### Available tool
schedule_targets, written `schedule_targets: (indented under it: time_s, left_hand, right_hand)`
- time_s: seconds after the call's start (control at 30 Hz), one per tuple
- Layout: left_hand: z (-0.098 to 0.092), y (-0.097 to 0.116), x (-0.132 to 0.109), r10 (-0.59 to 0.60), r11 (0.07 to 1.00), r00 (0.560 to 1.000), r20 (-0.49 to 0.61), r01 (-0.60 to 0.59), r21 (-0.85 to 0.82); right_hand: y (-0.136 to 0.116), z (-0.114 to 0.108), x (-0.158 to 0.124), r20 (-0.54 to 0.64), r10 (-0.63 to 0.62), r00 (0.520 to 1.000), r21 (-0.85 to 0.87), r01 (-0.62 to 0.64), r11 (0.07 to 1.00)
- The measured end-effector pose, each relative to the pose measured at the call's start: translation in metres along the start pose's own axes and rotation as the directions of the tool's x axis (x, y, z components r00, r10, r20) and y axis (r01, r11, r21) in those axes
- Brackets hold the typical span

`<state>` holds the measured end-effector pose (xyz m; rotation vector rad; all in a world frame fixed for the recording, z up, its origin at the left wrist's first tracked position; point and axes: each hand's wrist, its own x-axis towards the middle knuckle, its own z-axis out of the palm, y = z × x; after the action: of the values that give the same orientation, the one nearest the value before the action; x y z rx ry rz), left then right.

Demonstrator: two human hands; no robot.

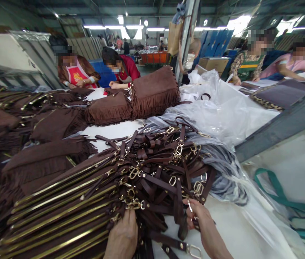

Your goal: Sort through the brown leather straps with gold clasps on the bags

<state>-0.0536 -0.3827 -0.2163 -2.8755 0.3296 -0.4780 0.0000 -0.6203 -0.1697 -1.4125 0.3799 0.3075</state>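
Observation:
A big pile of dark brown leather straps (158, 169) with gold clasps lies in front of me on the white table (230, 230). My left hand (122, 235) is closed around a bundle of strap ends at the edge of a stack of brown pieces with gold zippers (60, 212). My right hand (199, 216) pinches one brown strap with a gold clasp at the pile's near right side.
Brown fringed suede bags (152, 91) are heaped at the left and back. Clear plastic bags (222, 115) spread to the right, beside a grey beam (282, 122) and green straps (279, 194). Several other people work at the far side of the tables.

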Motion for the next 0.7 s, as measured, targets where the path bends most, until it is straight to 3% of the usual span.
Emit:
schedule_targets:
  time_s: [0.13, 0.3, 0.4, 0.57, 0.7]
  left_hand:
    - [-0.007, 0.003, 0.005, -0.045, 0.999, 0.999, -0.009, 0.045, 0.004]
    - [-0.019, 0.008, 0.014, -0.073, 0.995, 0.997, 0.025, 0.074, -0.059]
    - [-0.032, 0.008, 0.022, -0.147, 0.968, 0.982, 0.116, 0.167, -0.186]
    - [-0.048, 0.007, 0.029, -0.171, 0.888, 0.920, 0.353, 0.300, -0.350]
    - [-0.042, 0.006, 0.026, -0.221, 0.849, 0.904, 0.365, 0.363, -0.384]
  right_hand:
    - [0.009, 0.020, -0.017, 0.239, -0.013, 0.971, -0.218, 0.067, 0.974]
    - [0.021, 0.051, -0.030, 0.479, -0.052, 0.876, -0.421, 0.281, 0.862]
    - [0.032, 0.069, -0.028, 0.531, -0.173, 0.830, -0.500, 0.471, 0.726]
    - [0.061, 0.081, -0.018, 0.590, -0.203, 0.781, -0.591, 0.590, 0.550]
    - [0.072, 0.084, -0.016, 0.650, -0.198, 0.734, -0.603, 0.656, 0.453]
